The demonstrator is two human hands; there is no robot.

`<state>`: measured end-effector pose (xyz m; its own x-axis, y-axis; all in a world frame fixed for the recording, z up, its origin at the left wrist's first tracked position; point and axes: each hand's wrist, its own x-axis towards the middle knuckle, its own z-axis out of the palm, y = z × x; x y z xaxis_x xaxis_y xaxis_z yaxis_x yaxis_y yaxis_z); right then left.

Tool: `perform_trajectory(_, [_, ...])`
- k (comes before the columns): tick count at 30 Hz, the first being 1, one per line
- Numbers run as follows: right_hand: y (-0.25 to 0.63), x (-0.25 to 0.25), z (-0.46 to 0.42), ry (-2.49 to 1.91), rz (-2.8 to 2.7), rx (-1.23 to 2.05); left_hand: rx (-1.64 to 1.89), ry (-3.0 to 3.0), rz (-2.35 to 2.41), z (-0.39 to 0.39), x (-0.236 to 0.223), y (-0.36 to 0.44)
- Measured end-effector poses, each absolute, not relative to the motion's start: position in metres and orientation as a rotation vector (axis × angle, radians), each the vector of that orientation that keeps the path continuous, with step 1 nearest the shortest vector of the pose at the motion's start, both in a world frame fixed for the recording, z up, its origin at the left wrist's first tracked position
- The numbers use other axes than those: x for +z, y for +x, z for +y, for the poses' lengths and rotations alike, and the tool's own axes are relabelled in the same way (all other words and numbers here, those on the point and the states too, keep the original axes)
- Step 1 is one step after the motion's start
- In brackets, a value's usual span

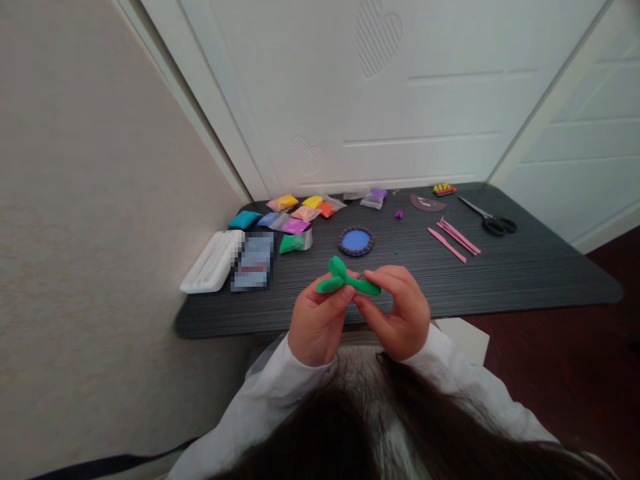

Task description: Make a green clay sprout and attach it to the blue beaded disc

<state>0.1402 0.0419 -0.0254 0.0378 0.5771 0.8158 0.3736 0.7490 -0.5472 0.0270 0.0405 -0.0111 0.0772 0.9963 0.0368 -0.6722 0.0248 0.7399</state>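
Between both hands, above the table's near edge, is a green clay piece point(365, 287) shaped like a stem with two rounded leaf-like lobes. My left hand point(317, 320) pinches it near the fork, the lobes pointing up and to the left. My right hand point(397, 310) has its thumb and fingertips closed on the straight part at the right. Just beyond the hands lies a round blue clay disc point(356, 241) ringed with small brown balls. A packet of green clay point(295, 243) lies to its left.
Several coloured clay packets point(306, 213) line the back left. A white case point(213, 261) and a blurred flat object point(253, 261) sit at the left. On the right are pink modelling tools point(455, 240), scissors point(493, 222), a half-round piece point(428, 203) and a yellow-red item point(444, 189). A purple bit point(399, 214) lies mid-table.
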Motion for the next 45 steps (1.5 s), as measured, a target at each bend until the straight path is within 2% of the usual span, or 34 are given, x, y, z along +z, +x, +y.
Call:
perform_trajectory(7, [0.1422, -0.028, 0.0433, -0.77, -1.573, 0.111, 1.379, 0.669, 0.601, 0.0385, -0.0093, 0.029])
perform_trajectory(23, [0.1414, -0.027, 0.042, -0.79, -1.565, 0.162, 1.309, 0.676, 0.627, 0.0398, -0.0117, 0.0284])
perform_trajectory(45, [0.1435, -0.0293, 0.0405, -0.817, -1.57, 0.189, 1.379, 0.618, 0.614, 0.0409, -0.0098, 0.0273])
